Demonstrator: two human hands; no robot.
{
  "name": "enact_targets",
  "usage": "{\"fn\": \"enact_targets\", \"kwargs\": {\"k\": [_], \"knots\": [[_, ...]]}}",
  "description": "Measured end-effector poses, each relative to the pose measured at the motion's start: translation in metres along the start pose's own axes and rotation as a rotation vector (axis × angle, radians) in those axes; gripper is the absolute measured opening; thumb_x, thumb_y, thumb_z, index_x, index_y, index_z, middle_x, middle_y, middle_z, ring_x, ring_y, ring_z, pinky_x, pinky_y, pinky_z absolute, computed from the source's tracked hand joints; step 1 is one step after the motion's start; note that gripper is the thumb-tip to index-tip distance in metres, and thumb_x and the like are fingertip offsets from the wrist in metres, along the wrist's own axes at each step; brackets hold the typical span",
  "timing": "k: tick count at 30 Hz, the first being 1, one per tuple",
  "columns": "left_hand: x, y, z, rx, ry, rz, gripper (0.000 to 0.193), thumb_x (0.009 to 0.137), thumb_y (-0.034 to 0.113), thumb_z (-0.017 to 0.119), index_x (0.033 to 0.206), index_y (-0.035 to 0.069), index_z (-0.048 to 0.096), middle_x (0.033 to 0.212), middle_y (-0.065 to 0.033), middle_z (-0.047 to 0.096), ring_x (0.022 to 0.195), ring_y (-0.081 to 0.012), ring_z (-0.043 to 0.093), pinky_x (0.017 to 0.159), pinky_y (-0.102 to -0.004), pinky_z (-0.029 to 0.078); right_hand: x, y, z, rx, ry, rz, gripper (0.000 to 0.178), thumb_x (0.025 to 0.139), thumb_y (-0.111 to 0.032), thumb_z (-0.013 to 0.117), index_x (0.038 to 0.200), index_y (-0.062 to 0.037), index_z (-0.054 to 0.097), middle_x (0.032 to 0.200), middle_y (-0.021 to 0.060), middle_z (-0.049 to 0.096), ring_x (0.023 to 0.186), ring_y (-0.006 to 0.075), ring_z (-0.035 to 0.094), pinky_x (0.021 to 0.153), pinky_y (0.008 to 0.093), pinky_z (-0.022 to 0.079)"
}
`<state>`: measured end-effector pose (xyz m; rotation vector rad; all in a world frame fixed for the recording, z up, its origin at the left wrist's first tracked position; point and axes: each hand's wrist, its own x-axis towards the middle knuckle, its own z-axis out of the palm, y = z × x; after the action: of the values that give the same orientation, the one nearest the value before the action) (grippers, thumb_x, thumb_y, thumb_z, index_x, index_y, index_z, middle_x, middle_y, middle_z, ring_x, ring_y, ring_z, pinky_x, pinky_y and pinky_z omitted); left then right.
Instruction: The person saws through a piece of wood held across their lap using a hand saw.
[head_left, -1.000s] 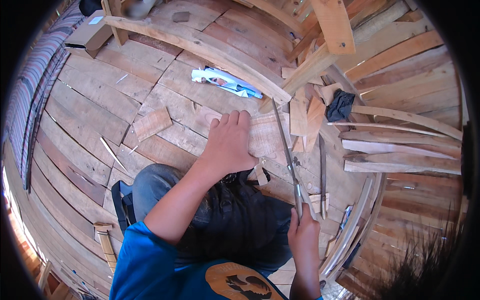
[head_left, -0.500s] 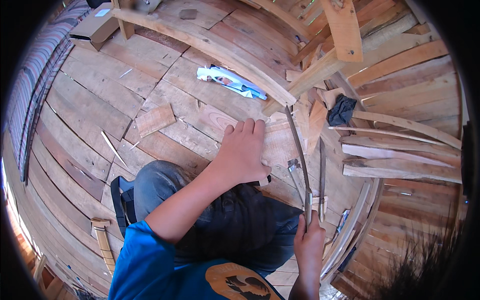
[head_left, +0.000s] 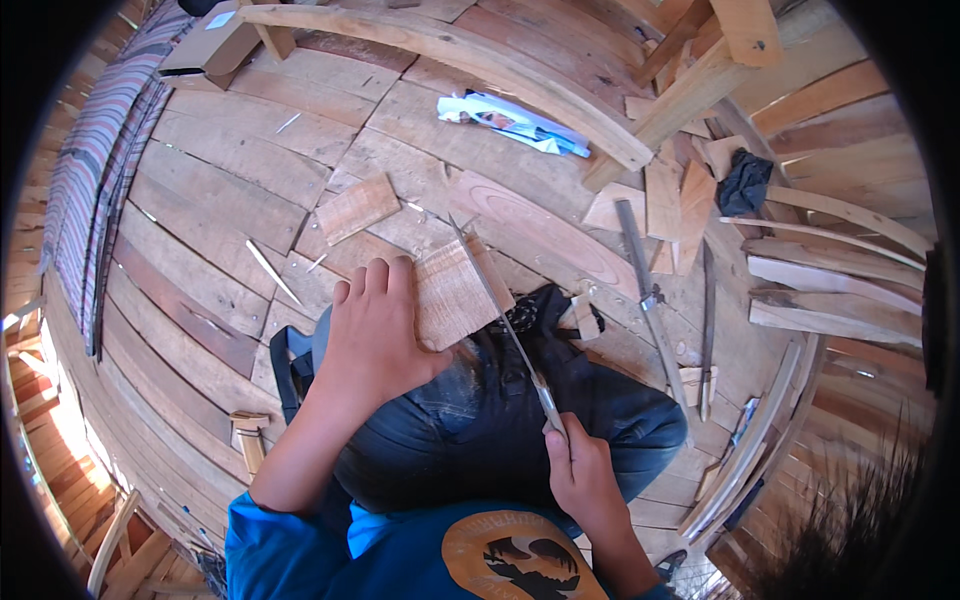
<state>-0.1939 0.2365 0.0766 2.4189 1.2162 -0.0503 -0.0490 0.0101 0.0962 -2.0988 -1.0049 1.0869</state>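
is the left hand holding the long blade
No, the left hand presses flat on the wood piece; the right hand grips the long blade.

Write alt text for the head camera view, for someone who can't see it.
Seen from above, a seated person's left hand presses a small wooden block on their knee while the right hand draws a long thin blade along its edge, over a plank floor littered with wood offcuts.

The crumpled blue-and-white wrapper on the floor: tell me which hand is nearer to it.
Left. The left hand presses a wooden block just below the wrapper; the right hand grips a thin blade farther back.
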Motion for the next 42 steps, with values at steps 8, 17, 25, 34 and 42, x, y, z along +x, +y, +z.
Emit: {"fn": "enact_targets", "kwargs": {"k": [8,17,25,34,42], "knots": [[-0.001,-0.011,0.011,0.169,0.078,0.016,0.076,0.053,0.053,0.077,0.102,0.000,0.055,0.097,-0.0148,0.057,0.100,-0.0313,0.054,0.088,-0.0411,0.038,0.005,0.024,0.035,0.326,-0.084,0.201,0.039,0.108,-0.035,0.035,0.085,-0.0070,0.051,0.068,-0.0047,0.041,0.058,0.0042,0.037,0.051,0.0217,0.031],[-0.002,-0.014,0.013,0.101,0.128,-0.014,0.072,0.052,0.046,0.077,0.103,-0.001,0.056,0.097,-0.0152,0.059,0.097,-0.0322,0.057,0.087,-0.0426,0.040,0.013,0.007,0.030,0.379,-0.139,0.239,0.041,0.108,-0.037,0.035,0.085,-0.0071,0.051,0.066,-0.0051,0.039,0.057,0.0046,0.037,0.051,0.0217,0.031],[-0.031,-0.012,0.002,0.009,0.195,-0.002,0.075,0.051,0.042,0.079,0.107,-0.001,0.055,0.098,-0.0152,0.057,0.096,-0.0341,0.053,0.088,-0.0423,0.040,-0.017,0.002,0.028,0.372,-0.181,0.188,0.040,0.108,-0.036,0.035,0.087,-0.0058,0.051,0.065,-0.0042,0.039,0.058,0.0051,0.037,0.053,0.0231,0.033],[-0.038,-0.046,0.006,0.050,0.269,-0.080,0.086,0.059,0.057,0.076,0.117,-0.002,0.054,0.106,-0.0174,0.053,0.100,-0.0351,0.053,0.088,-0.0439,0.040,0.027,-0.013,0.045,0.219,-0.173,0.062,0.045,0.107,-0.035,0.039,0.076,-0.0048,0.050,0.065,-0.0010,0.043,0.058,0.0087,0.039,0.054,0.0275,0.034],[-0.040,-0.041,0.007,0.067,0.268,-0.066,0.090,0.058,0.066,0.075,0.116,0.000,0.055,0.101,-0.0154,0.055,0.099,-0.0329,0.056,0.079,-0.0419,0.038,-0.001,-0.015,0.047,0.226,-0.158,0.109,0.044,0.108,-0.036,0.038,0.077,-0.0059,0.048,0.065,-0.0032,0.039,0.057,0.0063,0.036,0.052,0.0259,0.031]]}}
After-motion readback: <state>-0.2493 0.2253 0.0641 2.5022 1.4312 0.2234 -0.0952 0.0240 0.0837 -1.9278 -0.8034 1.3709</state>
